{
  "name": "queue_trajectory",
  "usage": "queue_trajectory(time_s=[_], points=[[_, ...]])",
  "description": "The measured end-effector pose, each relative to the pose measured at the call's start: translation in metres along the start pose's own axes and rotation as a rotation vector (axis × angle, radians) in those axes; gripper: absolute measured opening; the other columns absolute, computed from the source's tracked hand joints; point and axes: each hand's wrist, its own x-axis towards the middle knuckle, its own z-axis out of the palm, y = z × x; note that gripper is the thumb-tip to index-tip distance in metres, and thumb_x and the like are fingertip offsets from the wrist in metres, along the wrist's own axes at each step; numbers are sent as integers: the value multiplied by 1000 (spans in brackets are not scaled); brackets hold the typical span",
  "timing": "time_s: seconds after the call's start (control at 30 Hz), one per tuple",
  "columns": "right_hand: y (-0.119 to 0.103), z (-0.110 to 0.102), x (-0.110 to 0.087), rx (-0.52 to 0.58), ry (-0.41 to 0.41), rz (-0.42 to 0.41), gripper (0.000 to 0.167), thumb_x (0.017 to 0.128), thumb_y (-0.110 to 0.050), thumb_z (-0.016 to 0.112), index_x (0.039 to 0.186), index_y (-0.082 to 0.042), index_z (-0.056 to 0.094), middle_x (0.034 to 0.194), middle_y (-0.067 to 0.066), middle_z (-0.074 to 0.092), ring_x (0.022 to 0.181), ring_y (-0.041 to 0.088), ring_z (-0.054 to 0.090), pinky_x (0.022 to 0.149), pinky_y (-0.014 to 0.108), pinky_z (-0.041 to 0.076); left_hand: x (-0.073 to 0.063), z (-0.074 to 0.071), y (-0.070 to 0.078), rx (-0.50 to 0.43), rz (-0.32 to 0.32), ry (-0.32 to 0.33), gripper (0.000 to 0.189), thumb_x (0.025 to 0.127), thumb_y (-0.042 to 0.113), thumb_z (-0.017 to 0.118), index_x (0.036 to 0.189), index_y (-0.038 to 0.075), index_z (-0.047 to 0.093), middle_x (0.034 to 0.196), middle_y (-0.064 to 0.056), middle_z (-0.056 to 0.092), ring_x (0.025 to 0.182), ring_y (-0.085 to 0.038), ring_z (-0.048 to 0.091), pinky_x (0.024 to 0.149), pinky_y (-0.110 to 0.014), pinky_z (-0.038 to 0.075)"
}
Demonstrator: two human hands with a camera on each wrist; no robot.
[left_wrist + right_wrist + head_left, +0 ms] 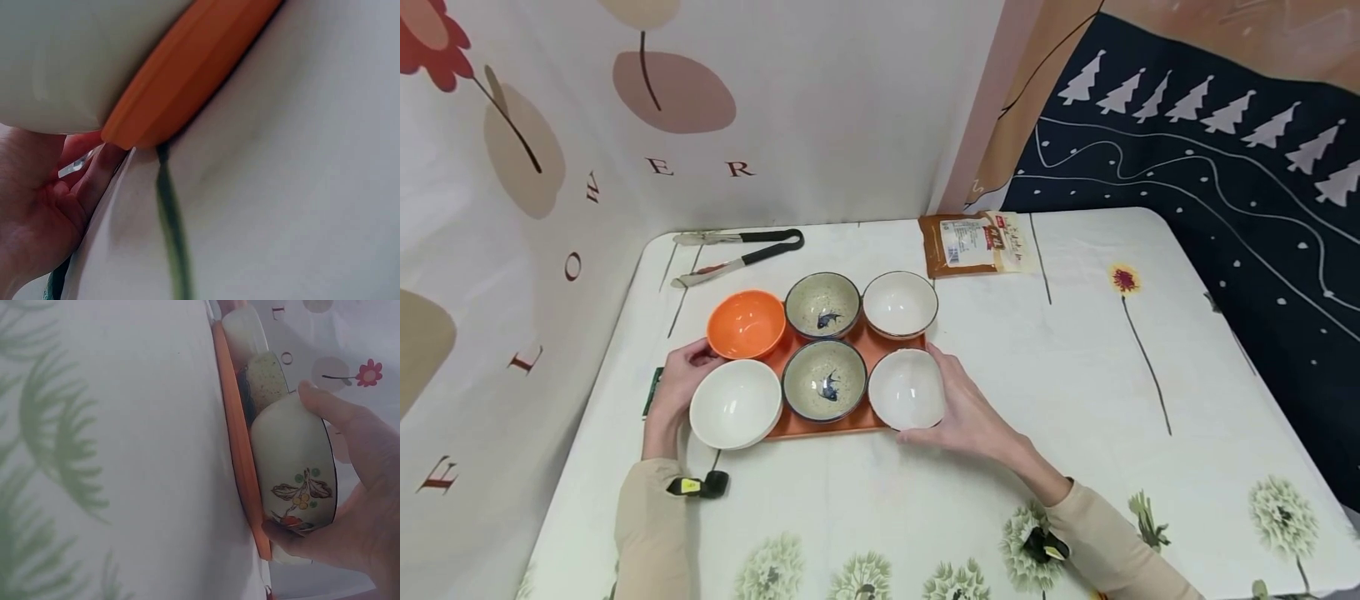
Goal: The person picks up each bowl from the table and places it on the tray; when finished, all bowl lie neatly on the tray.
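Note:
An orange-red tray (805, 428) bears several bowls in two rows. My right hand (964, 407) holds the near-right white bowl (907, 390), thumb and fingers spread round its side. In the right wrist view that bowl shows leaves and fruit painted on its outside, and fingertips (284, 534) lie close to the tray edge. My left hand (679, 387) grips the tray's left end, beside the near-left white bowl (736, 405) and the orange bowl (747, 325); the bowls partly hide its fingers. Two speckled bowls with blue fish, one far (823, 305) and one near (824, 380), stand in the middle.
A dark-rimmed white bowl (900, 305) stands at the tray's far right. Behind the tray lie black-handled tongs (752, 254) and a brown food packet (973, 244). A patterned cloth covers the table; printed curtains border its back and left side.

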Motion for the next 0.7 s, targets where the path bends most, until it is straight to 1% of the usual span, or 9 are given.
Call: queue_trajectory(time_s=[0.13, 0.37, 0.57, 0.63, 0.7], points=[[0, -2, 0, -13, -18, -13, 131, 63, -41, 97, 159, 2, 19, 148, 23, 41, 135, 36, 48, 107, 56, 44, 0, 0, 0, 3, -4, -5, 56, 102, 33, 58, 150, 6, 48, 107, -2, 60, 90, -12, 54, 74, -17, 50], [1, -7, -1, 0, -89, -5, 135, 63, -39, 98, 161, 0, 13, 153, 24, 35, 140, 36, 43, 110, 57, 42, 1, 0, 0, 20, 13, 11, 51, 102, 27, 58, 146, 3, 53, 97, 3, 61, 84, -9, 55, 70, -18, 49], [3, -9, 0, 12, -90, -11, 134, 64, -36, 98, 161, -1, 12, 154, 24, 34, 141, 36, 42, 109, 58, 41, 2, -2, 1, 13, 24, 1, 50, 102, 27, 59, 145, 2, 53, 95, 8, 61, 83, -6, 55, 71, -18, 49], [3, -11, 0, 14, -89, -10, 133, 65, -39, 96, 161, -2, 13, 155, 23, 34, 142, 35, 41, 109, 58, 41, 1, -5, 2, 36, 39, -15, 51, 103, 29, 57, 146, 2, 52, 99, 4, 62, 85, -3, 55, 72, -16, 49], [2, -13, -1, 13, -93, -4, 130, 68, -41, 94, 162, -2, 13, 156, 22, 33, 142, 35, 41, 110, 57, 41, -1, -10, 4, 72, 57, -40, 53, 104, 30, 54, 147, 0, 49, 108, -4, 63, 91, -4, 57, 75, -14, 48]])
